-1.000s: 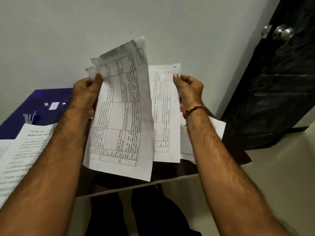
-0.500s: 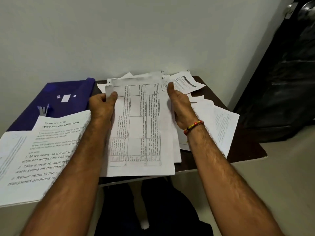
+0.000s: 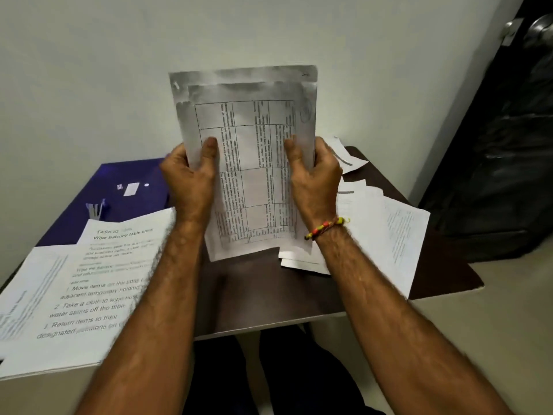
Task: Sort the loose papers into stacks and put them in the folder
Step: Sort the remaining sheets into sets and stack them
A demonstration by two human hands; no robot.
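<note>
Papers (image 3: 254,163): printed tables, grey smudged tops, held upright over dark table (image 3: 269,295), lower edge seemingly touching it. Left hand (image 3: 188,178) and right hand (image 3: 314,178) grip the sides. Blue folder (image 3: 89,190) lies left, partly under sheets.

A dark brown counter (image 3: 269,298) fills the middle of the frame; a pale wall (image 3: 119,70) rises behind it; a black door (image 3: 508,130) with what seems a metal knob (image 3: 543,26) stands upper right; beige floor (image 3: 493,324) lower right.

Both hands, left (image 3: 188,178) and right (image 3: 314,175), grip a sheaf (image 3: 251,163) upright, perhaps touching the table (image 3: 269,295); folder (image 3: 89,190) left.
</note>
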